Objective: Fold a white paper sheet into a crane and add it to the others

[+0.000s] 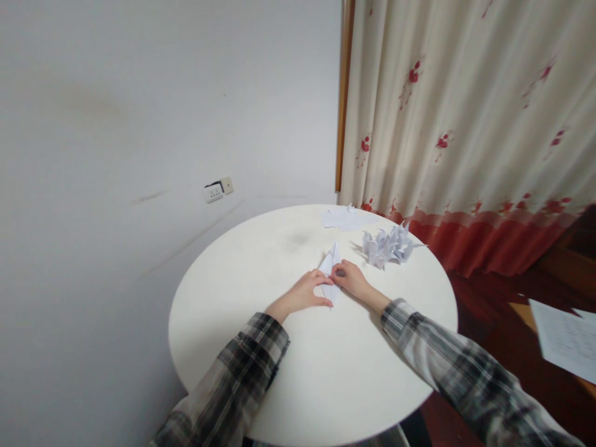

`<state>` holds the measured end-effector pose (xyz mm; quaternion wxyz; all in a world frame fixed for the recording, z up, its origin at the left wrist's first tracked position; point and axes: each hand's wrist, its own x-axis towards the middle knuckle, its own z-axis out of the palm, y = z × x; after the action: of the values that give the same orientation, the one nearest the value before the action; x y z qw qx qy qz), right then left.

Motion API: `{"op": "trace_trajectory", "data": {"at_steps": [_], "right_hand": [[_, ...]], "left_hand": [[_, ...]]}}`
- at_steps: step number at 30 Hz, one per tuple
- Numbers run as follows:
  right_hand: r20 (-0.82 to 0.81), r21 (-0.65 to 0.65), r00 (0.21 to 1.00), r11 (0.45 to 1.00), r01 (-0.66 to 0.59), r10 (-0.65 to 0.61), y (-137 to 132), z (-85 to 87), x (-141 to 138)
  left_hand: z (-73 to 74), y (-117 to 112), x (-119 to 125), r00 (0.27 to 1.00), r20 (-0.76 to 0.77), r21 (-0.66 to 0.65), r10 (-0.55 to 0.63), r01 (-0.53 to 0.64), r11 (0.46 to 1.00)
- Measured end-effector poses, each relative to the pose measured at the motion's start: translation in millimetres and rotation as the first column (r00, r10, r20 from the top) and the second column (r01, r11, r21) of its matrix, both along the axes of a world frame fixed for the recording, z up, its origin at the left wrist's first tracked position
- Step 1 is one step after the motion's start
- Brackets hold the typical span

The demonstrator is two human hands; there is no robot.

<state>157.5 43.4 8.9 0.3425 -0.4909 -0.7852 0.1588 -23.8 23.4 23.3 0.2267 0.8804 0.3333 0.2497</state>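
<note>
One folded paper (329,260) is worked on the round white surface (233,298): fingers of the left hand (311,288) are spread apart against it, those of the right hand (352,278) pinched at its middle. Creasing is judged in hand; steady pressing is called for.

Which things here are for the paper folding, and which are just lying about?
For the folding:
left hand and right hand
folded white paper they touch
round white table
probably the pointed origami figures and flat white paper

Just about, it seems:
loose sheets at right
wall socket
flowered curtain
</note>
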Motion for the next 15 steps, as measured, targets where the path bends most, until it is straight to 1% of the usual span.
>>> {"op": "trace_trajectory", "data": {"at_steps": [11, 15], "right_hand": [[0.02, -0.008, 1.0, 1.0, 0.019, -0.019, -0.9, 1.8, -0.8], [0.011, -0.003, 1.0, 1.0, 0.012, -0.012, -0.7, 1.5, -0.7]], "left_hand": [[7.6, -6.9, 1.4, 0.999, -0.043, -0.008, 0.019, -0.019, 1.0], [6.6, -6.8, 3.1, 1.0, -0.026, -0.004, 0.014, -0.014, 1.0]]}}
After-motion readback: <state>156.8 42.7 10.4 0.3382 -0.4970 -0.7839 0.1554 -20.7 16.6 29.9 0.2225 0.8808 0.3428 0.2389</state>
